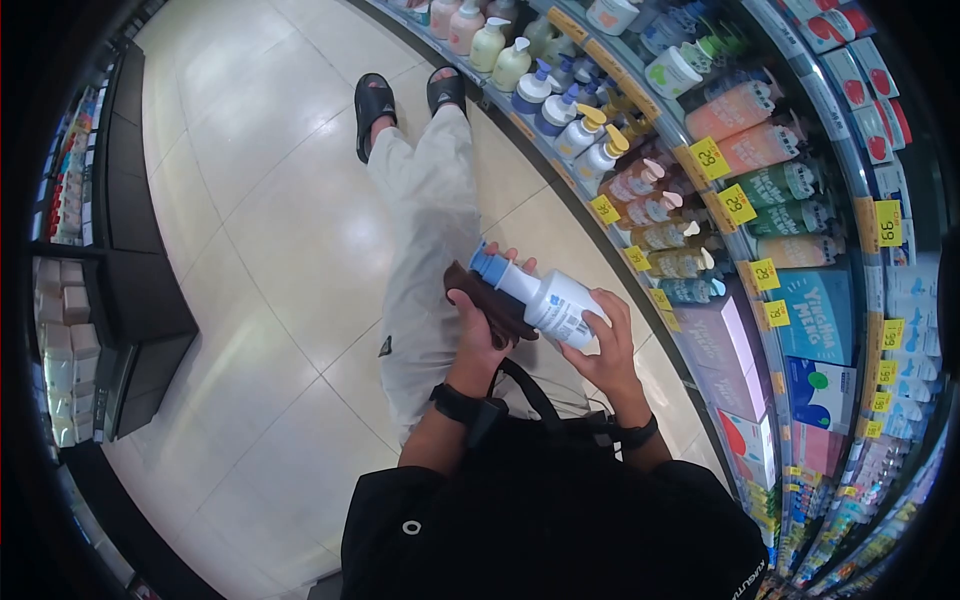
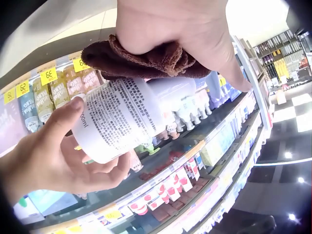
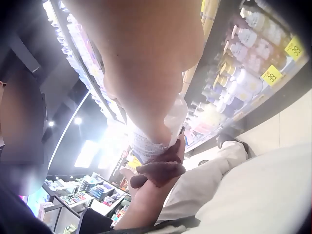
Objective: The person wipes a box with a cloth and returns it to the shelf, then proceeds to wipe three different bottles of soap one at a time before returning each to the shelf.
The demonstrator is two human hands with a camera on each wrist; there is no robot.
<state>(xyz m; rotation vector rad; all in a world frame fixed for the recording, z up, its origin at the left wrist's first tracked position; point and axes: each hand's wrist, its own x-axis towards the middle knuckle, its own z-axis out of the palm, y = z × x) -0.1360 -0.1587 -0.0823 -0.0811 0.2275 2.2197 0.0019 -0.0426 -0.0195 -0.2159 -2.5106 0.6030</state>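
In the head view a white pump bottle (image 1: 565,308) with a blue top lies tilted in front of the person's torso. The right hand (image 1: 612,352) grips it around its base end. A dark brown cloth (image 1: 490,303) is held in the left hand (image 1: 482,335), bunched along the bottle's neck. Left fingertips show on the far side, beside the blue top. Seen from the left wrist, small dark print covers the bottle's label (image 2: 122,109), and the cloth (image 2: 146,61) bulges under the palm. The right wrist view has the right hand hiding much of the bottle.
Curved shelves on the right carry rows of pump bottles (image 1: 555,112), boxes (image 1: 822,400) and yellow price tags (image 1: 708,158). A dark display stand (image 1: 150,330) is on the left. Pale tiled floor (image 1: 270,250) runs between, with the person's legs and black sandals (image 1: 375,105) over it.
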